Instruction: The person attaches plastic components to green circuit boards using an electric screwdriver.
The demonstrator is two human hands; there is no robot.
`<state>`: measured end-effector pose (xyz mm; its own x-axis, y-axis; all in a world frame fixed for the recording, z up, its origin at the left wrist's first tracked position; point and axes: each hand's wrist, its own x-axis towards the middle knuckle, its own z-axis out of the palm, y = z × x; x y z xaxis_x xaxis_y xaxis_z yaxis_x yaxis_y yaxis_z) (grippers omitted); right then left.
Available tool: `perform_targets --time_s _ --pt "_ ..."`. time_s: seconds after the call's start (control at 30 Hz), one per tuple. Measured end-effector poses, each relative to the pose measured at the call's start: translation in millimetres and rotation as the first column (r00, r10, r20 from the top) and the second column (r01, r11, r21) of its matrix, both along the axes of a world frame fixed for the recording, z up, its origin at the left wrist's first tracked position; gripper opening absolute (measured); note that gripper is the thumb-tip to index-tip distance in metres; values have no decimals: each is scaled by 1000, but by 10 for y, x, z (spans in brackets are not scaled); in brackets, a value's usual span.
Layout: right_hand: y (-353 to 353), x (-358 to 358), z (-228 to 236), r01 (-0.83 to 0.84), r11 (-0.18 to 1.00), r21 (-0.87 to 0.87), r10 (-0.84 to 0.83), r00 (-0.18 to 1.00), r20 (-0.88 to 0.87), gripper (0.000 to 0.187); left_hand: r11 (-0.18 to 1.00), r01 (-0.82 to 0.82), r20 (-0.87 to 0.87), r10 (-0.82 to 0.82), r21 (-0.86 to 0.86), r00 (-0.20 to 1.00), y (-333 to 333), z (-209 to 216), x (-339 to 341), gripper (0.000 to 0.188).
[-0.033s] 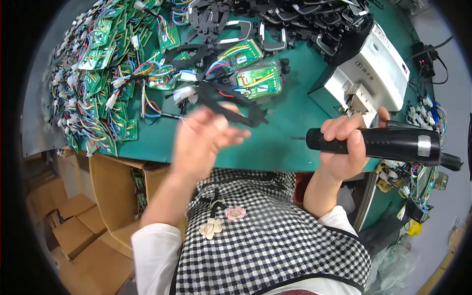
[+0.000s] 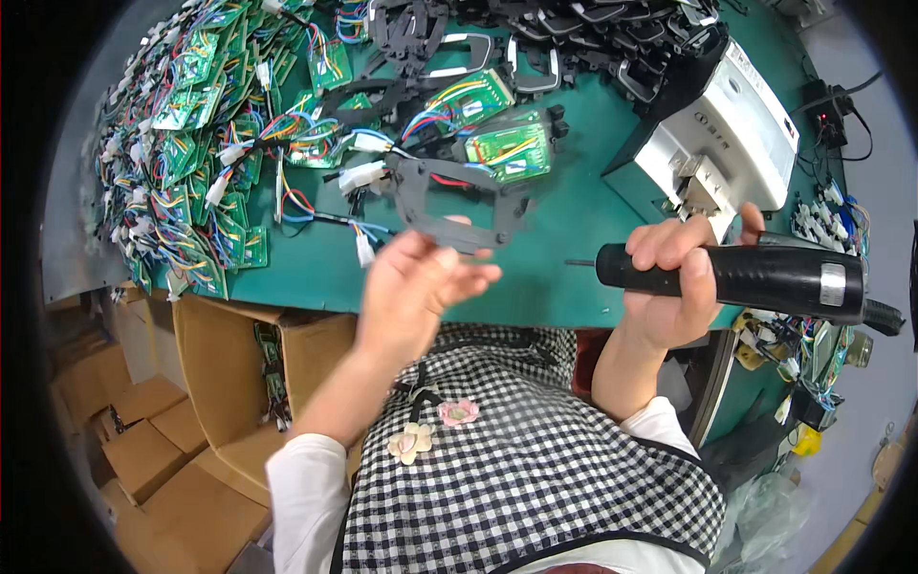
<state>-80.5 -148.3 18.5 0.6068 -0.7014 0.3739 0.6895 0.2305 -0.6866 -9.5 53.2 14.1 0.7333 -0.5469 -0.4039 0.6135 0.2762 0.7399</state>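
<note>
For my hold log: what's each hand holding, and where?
Left hand: dark frame, by its near edge. Right hand: black screwdriver, around its body toward the bit.

On the table, boards heap along the left, frames lie at the back, and a machine stands right. Before the machine, the right hand holds a driver; to its left, the left hand holds a bracket. Cartons sit below, left of the person.

Matt plastic frame, smooth plastic screwdriver, cloth apron
</note>
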Motion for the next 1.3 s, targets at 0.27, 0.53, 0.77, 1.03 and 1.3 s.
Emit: perform_targets --time_s 0.27,0.53,0.77,1.03,1.3 --pt "539 260 -55 23 986 -166 -35 997 -70 66 983 139 -212 -111 118 971 168 -283 -274 30" --pt "676 271 50 143 893 -426 -188 980 -65 64 519 -751 911 -294 407 290 678 -137 382 16" --pt "781 424 -265 -88 841 -533 -58 967 -250 63 -13 -725 572 -605 689 554 1070 -112 1053 30" --pt "441 42 -160 28 931 -364 -152 936 -316 62 150 -683 602 -628 715 493 1374 299 1155 21" --pt "439 43 -158 11 966 -260 -81 962 -262 60 148 -954 790 -601 260 122 1322 381 1200 14"
